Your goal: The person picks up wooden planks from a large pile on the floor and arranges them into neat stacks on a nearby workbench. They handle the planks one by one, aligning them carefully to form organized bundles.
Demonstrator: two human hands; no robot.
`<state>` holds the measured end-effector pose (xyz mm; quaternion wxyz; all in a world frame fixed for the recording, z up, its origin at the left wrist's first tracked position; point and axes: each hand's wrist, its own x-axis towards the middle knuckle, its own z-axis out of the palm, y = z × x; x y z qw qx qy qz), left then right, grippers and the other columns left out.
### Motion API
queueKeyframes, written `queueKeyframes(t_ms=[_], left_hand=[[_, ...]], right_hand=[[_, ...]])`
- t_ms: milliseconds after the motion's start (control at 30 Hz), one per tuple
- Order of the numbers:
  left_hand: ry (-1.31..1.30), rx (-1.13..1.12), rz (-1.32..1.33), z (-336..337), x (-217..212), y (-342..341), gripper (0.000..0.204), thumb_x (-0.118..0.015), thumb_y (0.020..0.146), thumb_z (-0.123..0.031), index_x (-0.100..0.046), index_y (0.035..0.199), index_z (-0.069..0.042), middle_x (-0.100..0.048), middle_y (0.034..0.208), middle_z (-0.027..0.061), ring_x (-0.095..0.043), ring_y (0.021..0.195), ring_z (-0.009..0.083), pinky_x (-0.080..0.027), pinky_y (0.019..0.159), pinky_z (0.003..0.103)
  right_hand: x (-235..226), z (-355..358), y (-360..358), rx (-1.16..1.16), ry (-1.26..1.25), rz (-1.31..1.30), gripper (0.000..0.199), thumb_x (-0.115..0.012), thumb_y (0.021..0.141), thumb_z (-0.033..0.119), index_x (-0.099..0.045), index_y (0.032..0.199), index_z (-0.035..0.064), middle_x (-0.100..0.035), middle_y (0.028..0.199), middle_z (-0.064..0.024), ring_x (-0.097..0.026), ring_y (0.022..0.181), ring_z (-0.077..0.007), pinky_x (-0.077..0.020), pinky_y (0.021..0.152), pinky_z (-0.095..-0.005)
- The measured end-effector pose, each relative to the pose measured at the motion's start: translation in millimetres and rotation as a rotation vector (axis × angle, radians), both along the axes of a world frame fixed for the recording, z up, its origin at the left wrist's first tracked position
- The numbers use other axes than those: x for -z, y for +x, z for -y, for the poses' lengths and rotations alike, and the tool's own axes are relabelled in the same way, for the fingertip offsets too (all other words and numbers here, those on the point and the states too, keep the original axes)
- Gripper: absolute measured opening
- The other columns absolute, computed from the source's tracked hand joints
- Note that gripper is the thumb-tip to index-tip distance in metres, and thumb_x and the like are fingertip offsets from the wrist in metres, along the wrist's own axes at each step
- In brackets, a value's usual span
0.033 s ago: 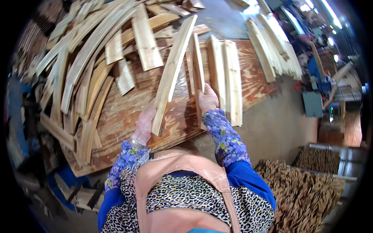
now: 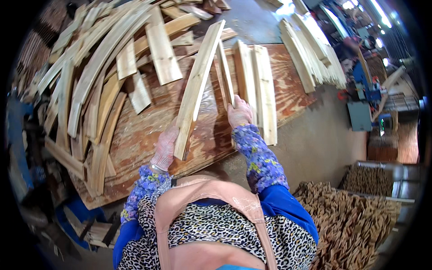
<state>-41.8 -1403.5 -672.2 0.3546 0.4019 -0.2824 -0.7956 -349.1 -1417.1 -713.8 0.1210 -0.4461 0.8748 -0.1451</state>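
My left hand (image 2: 167, 143), in a pale work glove, is closed on the lower left edge of a long light wooden board (image 2: 200, 85), which is tilted with its far end to the right. My right hand (image 2: 239, 112), also gloved, grips a second board (image 2: 225, 74), turned edge-on so that its narrow side shows. The far parts of these two boards come close together. Just right of my right hand lie further pale boards (image 2: 265, 92) side by side, lengthwise on the worn plywood tabletop (image 2: 139, 139).
A loose heap of boards (image 2: 96, 63) covers the table's left and far side. Beyond the right edge stands a row of stacked boards (image 2: 299, 58). Many short wood pieces (image 2: 348, 220) fill a bin at the lower right. Machinery (image 2: 366, 83) stands at the far right.
The board in my right hand has shifted slightly left, nearer to the left-hand board. Both hands keep their hold. The whole view has moved a little.
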Motion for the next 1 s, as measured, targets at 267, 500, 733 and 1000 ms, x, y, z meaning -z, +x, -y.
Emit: queueKeyframes(t_ms=[267,500,733,1000], left_hand=[[-0.391,0.119,0.171,-15,10,-35,0.059,-0.066,0.104,-0.034,-0.052,0.152,-0.002,-0.073,0.118,0.0096,-0.072,0.094,0.021,-0.059,0.084,0.033],[-0.769,0.226,0.585,-39,35,-86,0.056,-0.064,0.104,-0.032,-0.05,0.151,-0.007,-0.075,0.103,0.0192,-0.074,0.086,0.0304,-0.059,0.074,0.043],[-0.988,-0.351,1.034,100,-28,-64,0.083,-0.081,0.091,-0.029,-0.039,0.154,0.004,-0.045,0.155,0.0233,-0.046,0.142,0.0373,-0.035,0.124,0.047],[-0.324,-0.334,0.406,208,69,27,0.05,-0.078,0.096,-0.032,-0.065,0.123,0.009,-0.075,0.111,0.0193,-0.072,0.096,0.026,-0.058,0.086,0.038]], right_hand=[[0,-5,-29,-0.026,-0.091,-0.279,0.056,-0.071,0.094,0.033,-0.058,0.143,0.0075,-0.06,0.144,-0.0172,-0.052,0.138,-0.0394,-0.0471,0.11,-0.0505],[-80,-14,58,0.167,-0.447,0.792,0.098,-0.078,0.098,0.025,-0.014,0.17,0.0064,-0.05,0.158,-0.0232,-0.054,0.14,-0.0286,-0.0461,0.116,-0.0371],[-83,-35,-92,0.296,-0.631,0.856,0.075,-0.064,0.101,0.006,-0.026,0.166,-0.0016,-0.053,0.156,-0.0208,-0.059,0.135,-0.0253,-0.0463,0.116,-0.0327],[-85,-27,-75,0.174,-0.164,-0.012,0.049,-0.075,0.095,0.013,-0.065,0.143,0.0092,-0.06,0.145,-0.0186,-0.057,0.135,-0.0294,-0.0498,0.115,-0.0389]])
